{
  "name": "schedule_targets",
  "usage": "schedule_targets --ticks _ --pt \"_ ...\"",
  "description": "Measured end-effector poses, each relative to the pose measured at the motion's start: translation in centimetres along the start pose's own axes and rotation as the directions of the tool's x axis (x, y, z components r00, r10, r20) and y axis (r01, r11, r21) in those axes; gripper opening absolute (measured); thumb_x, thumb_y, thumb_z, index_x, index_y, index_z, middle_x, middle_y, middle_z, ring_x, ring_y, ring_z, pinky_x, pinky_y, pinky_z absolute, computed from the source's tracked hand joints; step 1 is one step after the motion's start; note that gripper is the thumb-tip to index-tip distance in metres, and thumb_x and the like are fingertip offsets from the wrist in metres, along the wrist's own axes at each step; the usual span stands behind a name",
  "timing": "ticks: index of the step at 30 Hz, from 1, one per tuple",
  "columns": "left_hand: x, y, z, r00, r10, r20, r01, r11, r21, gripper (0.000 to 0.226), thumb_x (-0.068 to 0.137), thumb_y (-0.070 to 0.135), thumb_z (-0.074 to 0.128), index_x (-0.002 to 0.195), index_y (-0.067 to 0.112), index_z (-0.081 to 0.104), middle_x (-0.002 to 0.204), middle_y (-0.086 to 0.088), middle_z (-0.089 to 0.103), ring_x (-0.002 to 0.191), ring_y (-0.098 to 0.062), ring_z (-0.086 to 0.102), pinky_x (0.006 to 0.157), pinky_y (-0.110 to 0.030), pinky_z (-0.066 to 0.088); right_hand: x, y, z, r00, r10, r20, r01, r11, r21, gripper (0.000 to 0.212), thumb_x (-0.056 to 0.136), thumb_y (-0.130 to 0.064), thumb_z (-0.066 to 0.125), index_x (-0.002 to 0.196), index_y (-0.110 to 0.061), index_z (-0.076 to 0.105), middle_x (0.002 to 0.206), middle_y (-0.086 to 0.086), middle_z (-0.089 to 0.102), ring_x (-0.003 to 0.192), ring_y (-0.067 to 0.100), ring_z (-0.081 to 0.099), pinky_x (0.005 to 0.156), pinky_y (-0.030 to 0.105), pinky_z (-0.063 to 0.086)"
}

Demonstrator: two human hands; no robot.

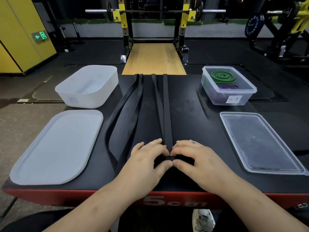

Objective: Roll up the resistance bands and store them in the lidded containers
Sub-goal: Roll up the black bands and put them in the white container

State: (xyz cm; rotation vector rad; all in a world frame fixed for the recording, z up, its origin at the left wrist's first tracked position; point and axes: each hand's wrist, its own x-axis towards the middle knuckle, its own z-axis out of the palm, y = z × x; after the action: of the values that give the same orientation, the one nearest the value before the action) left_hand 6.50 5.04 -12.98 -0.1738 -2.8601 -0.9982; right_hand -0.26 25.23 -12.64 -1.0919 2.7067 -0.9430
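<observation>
Both hands sit low in the centre of the frame, at the near end of the narrow black band [165, 106]; the left hand [147, 156] and right hand [195, 156] are curled, thumbs nearly touching on the near side and fingertips on the far side, pinching a small tight coil [170, 158] between them. The rest of that band runs as two flat strips straight up the black platform [192, 118] and over its far edge. A second, wider black band [127, 111] lies loose just left of it, one edge twisted up.

I'd say this stuff is light, floppy rubber with some spring in it; grippy against the platform, and liable to unwind if the pinch slackens; best held across the coil's full width, thumbs behind and fingers pressing down on top, so the two layers stay aligned.

At upper right the clear container [217, 97] holds a coiled green band [223, 76] and a purple band [227, 87]; its clear lid [260, 143] lies flat below it. At upper left stands the white tub [80, 99], nothing visible inside it, with the white lid [55, 148] below; probably where the black ones go.
</observation>
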Motion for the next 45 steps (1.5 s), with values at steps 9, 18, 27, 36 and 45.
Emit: schedule_targets --ticks 9,18,27,36,45 --pt "-0.2 0.3 0.0 1.000 0.014 0.011 -0.014 0.999 0.051 0.034 0.092 0.055 0.064 0.121 0.038 0.061 0.142 0.030 0.042 0.135 0.028 0.007 0.122 -0.018 -0.002 -0.8 -0.4 -0.7 0.997 0.033 0.073 -0.043 0.990 0.136 0.026 0.086 -0.025 0.074 0.089 -0.042 0.054 0.121 -0.025 0.061 0.126 -0.002 0.053 0.104 0.027 0.045" --pt "-0.7 0.4 -1.0 0.988 0.044 0.149 -0.045 0.999 0.007 0.040 0.092 0.045 0.064 0.132 0.042 0.059 0.150 0.033 0.027 0.134 0.030 -0.009 0.118 -0.015 -0.012 -0.4 0.1 -1.5 0.997 0.044 0.063 -0.048 0.997 0.064 0.013 0.087 -0.054 0.064 0.098 -0.048 0.062 0.123 -0.030 0.055 0.127 -0.007 0.048 0.103 0.017 0.037" --pt "0.7 1.1 -1.9 0.983 -0.140 0.122 0.148 0.987 -0.059 0.019 0.098 0.042 0.060 0.110 0.046 0.073 0.134 0.032 0.051 0.128 0.014 0.038 0.103 -0.006 0.022 -0.7 -1.6 -0.6 0.983 0.184 0.027 -0.186 0.960 0.207 0.024 0.090 -0.032 0.075 0.102 -0.052 0.068 0.126 -0.041 0.055 0.123 -0.020 0.046 0.097 0.003 0.033" --pt "0.9 1.6 -2.1 0.949 -0.307 0.069 0.313 0.902 -0.298 0.016 0.092 0.024 0.070 0.095 0.038 0.077 0.103 0.021 0.071 0.095 0.011 0.063 0.081 -0.005 0.045 -0.4 -3.0 -0.7 0.903 0.421 0.089 -0.390 0.712 0.584 0.034 0.090 -0.011 0.074 0.104 -0.042 0.073 0.085 0.000 0.077 0.073 0.010 0.071 0.079 0.028 0.055" --pt "4.0 2.9 -2.8 0.850 -0.491 0.191 0.439 0.460 -0.772 0.019 0.101 0.018 0.062 0.116 0.007 0.067 0.108 -0.011 0.074 0.089 -0.018 0.077 0.073 -0.027 0.060 -0.4 -3.4 -0.7 0.892 0.436 0.122 -0.335 0.455 0.825 0.030 0.089 0.004 0.073 0.102 -0.022 0.080 0.117 0.000 0.071 0.074 0.015 0.070 0.076 0.032 0.056"
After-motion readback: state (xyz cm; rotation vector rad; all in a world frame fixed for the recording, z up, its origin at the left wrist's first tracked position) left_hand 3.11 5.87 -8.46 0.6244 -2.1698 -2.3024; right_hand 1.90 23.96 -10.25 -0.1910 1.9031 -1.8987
